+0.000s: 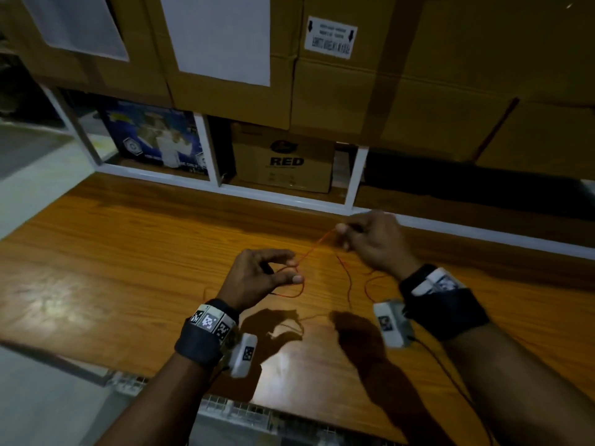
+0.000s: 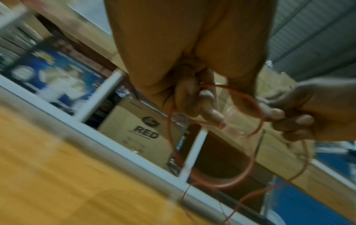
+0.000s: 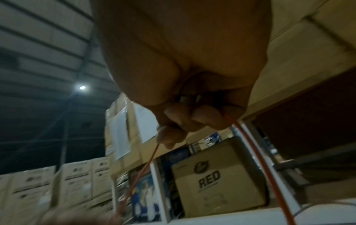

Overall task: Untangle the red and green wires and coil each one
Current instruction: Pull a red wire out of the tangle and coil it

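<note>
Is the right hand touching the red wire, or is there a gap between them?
Touching. In the right wrist view, the right hand has its fingertips pinched on the red wire, which runs straight out from them. The head view agrees.

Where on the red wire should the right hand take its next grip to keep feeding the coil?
Probably on the slack red wire hanging below the right hand, pinched from above. That run droops free to the wooden table, while the stretch toward the left hand is taut and the loops there are already held.
</note>
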